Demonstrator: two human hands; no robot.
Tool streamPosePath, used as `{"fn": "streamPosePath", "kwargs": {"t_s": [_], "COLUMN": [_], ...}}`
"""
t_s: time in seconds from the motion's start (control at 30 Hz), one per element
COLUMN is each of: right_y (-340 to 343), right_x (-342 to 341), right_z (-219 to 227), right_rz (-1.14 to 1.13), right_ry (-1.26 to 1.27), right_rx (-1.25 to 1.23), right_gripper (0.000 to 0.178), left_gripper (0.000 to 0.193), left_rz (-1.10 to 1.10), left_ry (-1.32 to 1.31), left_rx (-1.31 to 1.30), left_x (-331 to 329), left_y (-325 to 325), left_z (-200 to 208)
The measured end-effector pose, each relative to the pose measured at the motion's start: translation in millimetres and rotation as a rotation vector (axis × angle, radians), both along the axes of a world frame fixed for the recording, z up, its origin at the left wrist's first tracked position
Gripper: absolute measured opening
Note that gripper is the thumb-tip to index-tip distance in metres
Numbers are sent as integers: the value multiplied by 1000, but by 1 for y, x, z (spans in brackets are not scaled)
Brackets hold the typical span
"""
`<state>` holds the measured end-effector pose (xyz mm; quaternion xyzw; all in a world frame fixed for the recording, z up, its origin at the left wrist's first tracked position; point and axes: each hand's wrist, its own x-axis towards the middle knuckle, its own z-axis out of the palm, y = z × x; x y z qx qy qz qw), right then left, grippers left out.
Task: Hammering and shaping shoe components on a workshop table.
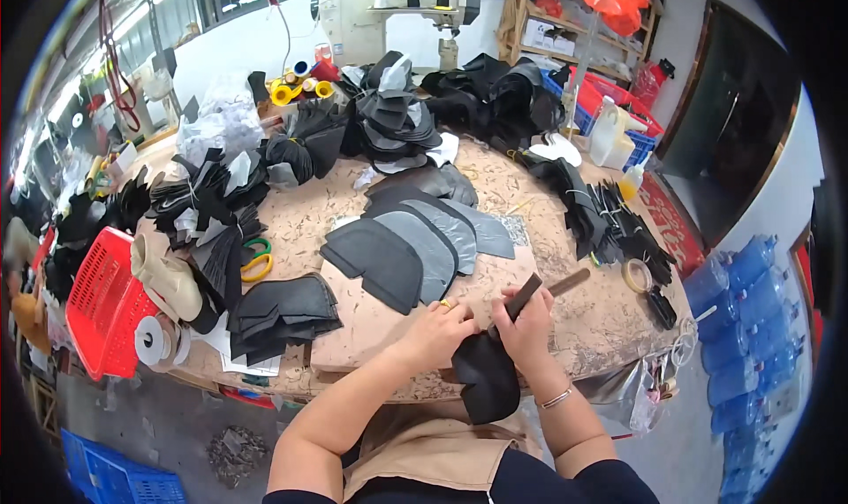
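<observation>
My left hand (440,333) is at the table's front edge, its fingers bent and pressed together at the upper edge of a curved black shoe-upper piece (488,378). That piece hangs down over the edge toward my apron. My right hand (527,327) is closed beside it, with a flat dark bar (523,297) sticking up from the fingers. Whether the bar is a tool or a folded part of the piece, I cannot tell. A brown wooden handle (568,281) points away to the right behind that hand. Just ahead, black and grey upper pieces (375,261) lie fanned in overlapping layers on a pale board (353,341).
Left are a stack of black pieces (283,314), a red basket (104,301), a beige shoe form (166,274), a thread spool (159,341) and yellow-handled scissors (257,267). Black bundles (393,133) line the back before a sewing machine (353,22). Tape (637,275) lies right.
</observation>
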<state>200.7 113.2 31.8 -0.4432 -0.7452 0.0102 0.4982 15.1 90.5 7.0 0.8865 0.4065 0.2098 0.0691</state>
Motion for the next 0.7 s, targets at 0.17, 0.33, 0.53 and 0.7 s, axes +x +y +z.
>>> {"fn": "streamPosePath", "kwargs": {"t_s": [0.17,0.33,0.53,0.7], "right_y": [-7,5,2,1], "right_x": [-1,-7,-5,-5], "right_z": [10,-11,-12,-3], "right_rz": [-5,82,88,126], "right_ry": [69,-80,-51,-79], "right_rx": [152,73,107,39], "right_gripper": [17,22,20,19], "left_gripper": [20,24,27,28], "left_rz": [35,76,19,36], "left_ry": [4,-137,-149,-2], "left_rx": [40,47,85,101], "left_x": [1,0,-13,-9], "left_y": [-5,-2,-3,-4], "left_z": [-2,-1,-9,-7]}}
